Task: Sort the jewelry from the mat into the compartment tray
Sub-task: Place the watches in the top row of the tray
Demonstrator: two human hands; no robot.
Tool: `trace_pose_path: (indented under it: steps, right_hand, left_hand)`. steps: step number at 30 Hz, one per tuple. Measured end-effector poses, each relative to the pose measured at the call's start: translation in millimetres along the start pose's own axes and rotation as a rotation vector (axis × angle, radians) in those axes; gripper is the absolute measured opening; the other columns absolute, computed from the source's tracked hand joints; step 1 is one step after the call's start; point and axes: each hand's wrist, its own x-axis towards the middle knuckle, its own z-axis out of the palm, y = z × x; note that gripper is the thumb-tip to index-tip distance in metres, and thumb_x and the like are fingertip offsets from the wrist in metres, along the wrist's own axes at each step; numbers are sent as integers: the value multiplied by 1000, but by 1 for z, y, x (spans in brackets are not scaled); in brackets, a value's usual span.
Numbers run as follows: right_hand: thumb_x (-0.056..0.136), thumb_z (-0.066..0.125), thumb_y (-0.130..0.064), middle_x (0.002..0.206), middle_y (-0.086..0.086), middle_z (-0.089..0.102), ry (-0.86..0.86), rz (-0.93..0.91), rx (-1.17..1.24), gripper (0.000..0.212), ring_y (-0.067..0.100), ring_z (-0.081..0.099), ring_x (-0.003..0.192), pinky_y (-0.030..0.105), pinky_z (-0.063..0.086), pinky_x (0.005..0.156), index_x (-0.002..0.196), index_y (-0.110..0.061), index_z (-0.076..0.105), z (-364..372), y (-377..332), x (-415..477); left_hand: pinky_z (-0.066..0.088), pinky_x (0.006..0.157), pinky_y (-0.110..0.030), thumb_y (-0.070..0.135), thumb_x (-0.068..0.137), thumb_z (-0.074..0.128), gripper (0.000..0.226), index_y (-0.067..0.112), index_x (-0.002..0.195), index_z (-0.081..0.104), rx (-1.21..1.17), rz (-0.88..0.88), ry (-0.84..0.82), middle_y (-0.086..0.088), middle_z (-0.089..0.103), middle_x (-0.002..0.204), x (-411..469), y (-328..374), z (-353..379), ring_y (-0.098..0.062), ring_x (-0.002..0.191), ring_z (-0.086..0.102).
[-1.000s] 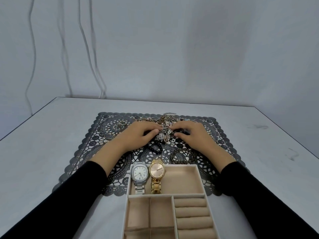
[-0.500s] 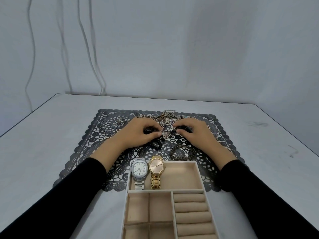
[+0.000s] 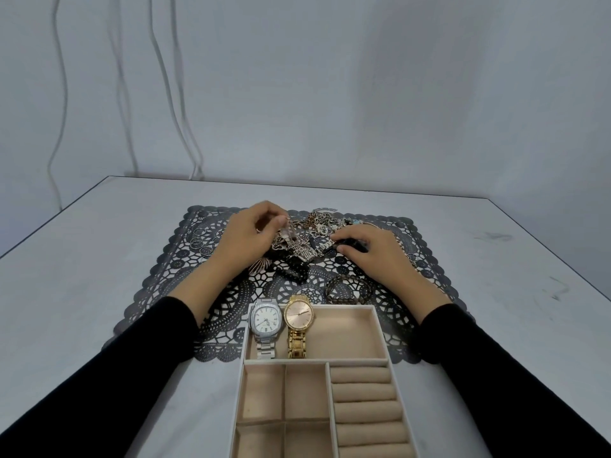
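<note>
My left hand pinches a silver chain at the left of the jewelry heap, which sits toward the far edge of the lace mat; my right hand rests bent-fingered on the heap's right side, and I cannot tell whether it grips. The tray overlaps the mat's near edge, with a silver watch and a gold watch in its far compartment; white tabletop stretches wide on both sides.

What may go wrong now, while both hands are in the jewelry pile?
1. The left hand pinches a silver chain tangled in the pile; lifting it may drag other pieces along, or off the mat.
2. The silver watch and gold watch lean on the far rim of the tray; a returning hand may knock them.
</note>
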Motion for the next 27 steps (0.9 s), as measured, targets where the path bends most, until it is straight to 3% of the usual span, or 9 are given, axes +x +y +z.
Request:
trace_pose_path:
  steps: [3, 5, 8, 10, 17, 27]
  right_hand:
    - [85, 70, -16, 108, -12, 68, -2, 3, -3, 22, -2, 56, 101, -4, 32, 85, 106, -23, 73, 0, 0, 0]
    - [85, 70, -16, 108, -12, 68, -1, 1, -8, 22, -2, 56, 102, -5, 32, 84, 106, -23, 73, 0, 1, 0]
    - [85, 70, -16, 108, -12, 68, 1, -3, -15, 22, -3, 56, 101, -5, 32, 83, 105, -23, 73, 1, 1, 0]
    - [85, 70, -16, 108, -12, 68, 5, -5, -15, 21, -4, 55, 100, -5, 32, 83, 105, -23, 73, 1, 1, 0]
    - [84, 71, -15, 106, -13, 68, 8, -15, -18, 22, -3, 56, 100, -4, 32, 85, 104, -23, 73, 0, 0, 0]
    - [83, 72, -16, 105, -11, 68, 8, -9, -8, 22, 0, 58, 99, -1, 35, 86, 104, -24, 73, -1, 0, 0]
  left_hand:
    - [49, 63, -13, 17, 96, 58, 9, 18, 99, 67, -16, -47, 152, 8, 70, 87, 0, -6, -10, -6, 72, 63]
    - [50, 74, -18, 15, 95, 58, 13, 19, 100, 69, 47, -61, 166, 7, 70, 92, 0, -9, -15, -11, 80, 65]
    - [43, 91, -25, 20, 94, 61, 18, 20, 110, 70, 188, -10, 63, 9, 68, 108, -2, -8, -14, -8, 100, 59]
    - [44, 97, -28, 26, 93, 64, 19, 25, 111, 71, 161, 60, -45, 13, 69, 111, -4, -2, -10, -3, 106, 59]
    - [48, 99, -26, 30, 84, 74, 15, 35, 99, 76, 103, 153, -344, 19, 73, 100, -6, 11, 1, 7, 100, 64]
    - [51, 95, -30, 23, 88, 71, 16, 26, 103, 76, 230, 221, -335, 14, 73, 102, -3, 7, 2, 1, 98, 64]
